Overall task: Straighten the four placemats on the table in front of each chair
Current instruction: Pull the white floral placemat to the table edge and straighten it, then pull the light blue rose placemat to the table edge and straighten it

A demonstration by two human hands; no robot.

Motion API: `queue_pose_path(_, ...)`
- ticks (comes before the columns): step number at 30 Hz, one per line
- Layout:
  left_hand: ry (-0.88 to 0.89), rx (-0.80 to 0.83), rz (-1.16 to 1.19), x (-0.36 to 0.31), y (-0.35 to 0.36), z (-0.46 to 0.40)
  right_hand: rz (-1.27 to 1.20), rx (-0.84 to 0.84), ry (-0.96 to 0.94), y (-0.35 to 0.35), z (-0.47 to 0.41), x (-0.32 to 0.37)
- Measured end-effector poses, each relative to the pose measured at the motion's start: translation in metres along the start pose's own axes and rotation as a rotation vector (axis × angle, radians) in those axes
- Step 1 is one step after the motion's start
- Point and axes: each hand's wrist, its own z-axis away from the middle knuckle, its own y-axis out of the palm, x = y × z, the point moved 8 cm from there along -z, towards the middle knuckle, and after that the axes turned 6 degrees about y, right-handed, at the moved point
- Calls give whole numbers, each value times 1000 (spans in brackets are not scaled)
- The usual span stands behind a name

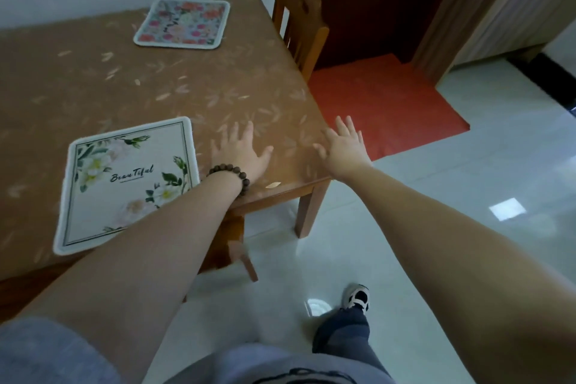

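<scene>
Two placemats lie on the brown leaf-patterned table point(131, 84). A white placemat with flowers and the word "Beautiful" point(124, 184) sits near the front edge, slightly skewed; my left forearm crosses its lower right corner. A colourful floral placemat point(183, 23) lies at the far side by the wooden chair point(300, 19). My left hand point(241, 154), with a bead bracelet on the wrist, hovers open over the bare tabletop just right of the white placemat. My right hand point(343, 146) is open with fingers spread above the table's right corner. Neither hand holds anything.
A red mat point(386, 103) covers the floor right of the table, in front of a dark doorway. Glossy white floor tiles point(467, 196) spread to the right. My foot in a shoe point(358, 298) stands near the table leg point(308, 212).
</scene>
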Motion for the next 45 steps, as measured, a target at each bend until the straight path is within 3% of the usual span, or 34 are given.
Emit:
queue_pose_path(10,-233,-47,-26,-96,3,-64,-35,98,-233,-34,-102,-75)
queue_pose_path(17,-377,-84,44,-104,-19,-117,1,145,-374,-47,-179,-67)
queue_pose_path(27,-559,-136,119,-55,-13,-253,174,33,-727,-71,-343,41)
queue_pose_path(33,-756,-137,184,-2,-14,-327,337,141,-915,-58,-425,130)
queue_pose_path(37,-841,-110,176,25,-22,-360,325,252,-920,-54,-478,158)
queue_pose_path(45,-990,-235,230,65,-44,-385,342,327,-1011,-30,-550,207)
